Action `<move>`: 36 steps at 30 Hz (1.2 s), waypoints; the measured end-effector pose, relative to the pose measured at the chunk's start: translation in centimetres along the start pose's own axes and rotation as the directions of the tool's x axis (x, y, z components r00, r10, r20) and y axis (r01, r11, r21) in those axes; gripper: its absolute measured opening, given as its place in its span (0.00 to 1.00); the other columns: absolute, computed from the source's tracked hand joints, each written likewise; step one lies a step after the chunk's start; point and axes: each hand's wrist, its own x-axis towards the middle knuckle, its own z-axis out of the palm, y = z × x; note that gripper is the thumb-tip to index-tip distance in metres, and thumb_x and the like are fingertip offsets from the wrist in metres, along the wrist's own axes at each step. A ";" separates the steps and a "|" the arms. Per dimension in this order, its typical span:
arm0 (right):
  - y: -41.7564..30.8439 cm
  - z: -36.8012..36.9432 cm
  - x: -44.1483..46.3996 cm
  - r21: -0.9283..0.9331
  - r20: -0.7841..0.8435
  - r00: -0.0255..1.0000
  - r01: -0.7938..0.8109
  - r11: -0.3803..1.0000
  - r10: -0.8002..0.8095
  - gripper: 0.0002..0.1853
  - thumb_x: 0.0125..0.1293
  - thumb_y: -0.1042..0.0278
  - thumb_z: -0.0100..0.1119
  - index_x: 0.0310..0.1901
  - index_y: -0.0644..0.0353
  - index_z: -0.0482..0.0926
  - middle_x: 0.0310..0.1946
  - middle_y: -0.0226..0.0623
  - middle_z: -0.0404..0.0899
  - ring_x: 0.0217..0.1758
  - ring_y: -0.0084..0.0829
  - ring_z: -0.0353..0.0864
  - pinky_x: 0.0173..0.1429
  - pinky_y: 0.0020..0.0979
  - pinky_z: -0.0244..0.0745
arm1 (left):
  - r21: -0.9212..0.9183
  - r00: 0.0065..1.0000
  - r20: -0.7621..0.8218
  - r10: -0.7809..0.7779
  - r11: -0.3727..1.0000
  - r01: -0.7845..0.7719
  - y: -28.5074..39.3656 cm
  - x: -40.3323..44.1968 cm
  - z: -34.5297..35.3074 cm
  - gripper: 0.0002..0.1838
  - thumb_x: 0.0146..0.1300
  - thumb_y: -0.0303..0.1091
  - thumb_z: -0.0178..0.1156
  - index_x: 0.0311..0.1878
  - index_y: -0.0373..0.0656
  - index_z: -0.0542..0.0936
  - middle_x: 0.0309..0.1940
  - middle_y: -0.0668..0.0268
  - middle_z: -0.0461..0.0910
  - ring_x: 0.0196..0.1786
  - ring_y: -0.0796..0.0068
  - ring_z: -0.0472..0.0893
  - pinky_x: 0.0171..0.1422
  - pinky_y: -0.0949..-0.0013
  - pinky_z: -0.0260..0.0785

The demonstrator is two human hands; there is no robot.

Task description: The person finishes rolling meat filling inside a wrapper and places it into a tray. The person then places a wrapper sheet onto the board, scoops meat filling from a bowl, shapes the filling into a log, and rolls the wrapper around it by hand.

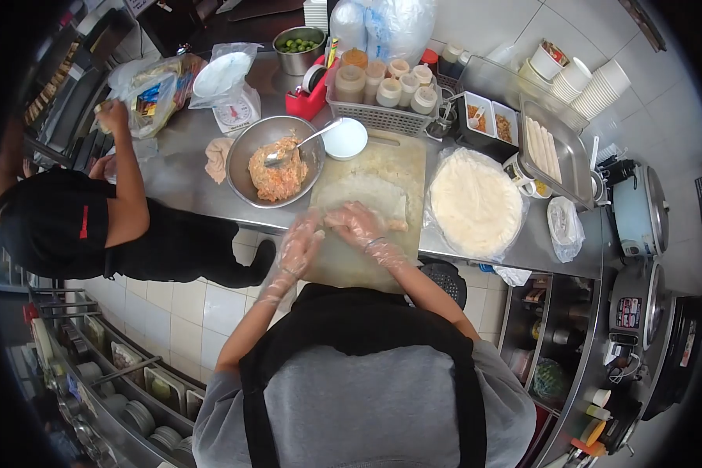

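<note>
Both hands wear clear plastic gloves over the cutting board (331, 265). My left hand (300, 243) is at the board's left side, fingers bent, with what it holds, if anything, too small to name. My right hand (356, 225) lies on the near edge of a thin pale wrapper sheet (378, 191), its fingers curled over something hidden. A bit of filling (398, 225) shows at the sheet's near right edge. Left of the board, a steel bowl (235, 173) holds orange-pink filling (277, 171) with a spoon (320, 133) in it.
A stack of round wrappers (476, 203) lies right of the board. Behind stand a white plate (345, 139), a bottle basket (378, 117), a red tape dispenser (308, 97) and a tray of rolls (577, 164). A co-worker (132, 226) is at the left.
</note>
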 end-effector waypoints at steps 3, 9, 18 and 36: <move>0.7 -1.0 0.9 0.258 0.046 0.999 -0.033 0.966 0.022 0.16 0.54 0.68 0.62 0.46 0.53 0.79 0.44 0.37 0.80 0.50 0.44 0.76 0.63 0.42 0.65 | -0.906 0.915 0.208 -0.347 0.285 0.313 1.5 -1.4 0.8 0.36 0.67 0.47 0.51 0.70 0.38 0.51 0.69 0.57 0.55 0.71 0.62 0.56 0.72 0.55 0.45; 0.2 -2.1 1.6 0.263 0.227 0.974 -0.086 0.961 0.025 0.14 0.55 0.65 0.61 0.45 0.50 0.81 0.43 0.36 0.79 0.46 0.42 0.76 0.60 0.41 0.66 | -0.972 0.955 0.053 -0.293 0.204 0.117 2.1 0.4 2.9 0.37 0.67 0.46 0.50 0.71 0.36 0.48 0.70 0.54 0.52 0.72 0.60 0.55 0.73 0.60 0.44; 3.7 -1.8 4.6 0.004 0.249 0.952 -0.185 0.983 0.178 0.15 0.55 0.50 0.60 0.44 0.40 0.82 0.60 0.36 0.65 0.66 0.43 0.56 0.68 0.53 0.47 | 0.054 0.982 -0.075 0.172 0.984 -0.168 1.9 0.8 2.6 0.31 0.66 0.39 0.50 0.68 0.33 0.55 0.65 0.43 0.59 0.69 0.47 0.58 0.71 0.58 0.50; 3.6 0.8 6.9 -0.102 0.007 0.968 -0.249 0.963 0.251 0.13 0.50 0.60 0.65 0.32 0.54 0.72 0.65 0.35 0.61 0.70 0.42 0.53 0.67 0.58 0.43 | -0.026 0.960 -0.188 0.206 0.976 -0.215 -2.3 2.8 2.4 0.24 0.53 0.36 0.65 0.56 0.51 0.75 0.55 0.63 0.75 0.62 0.52 0.67 0.64 0.52 0.60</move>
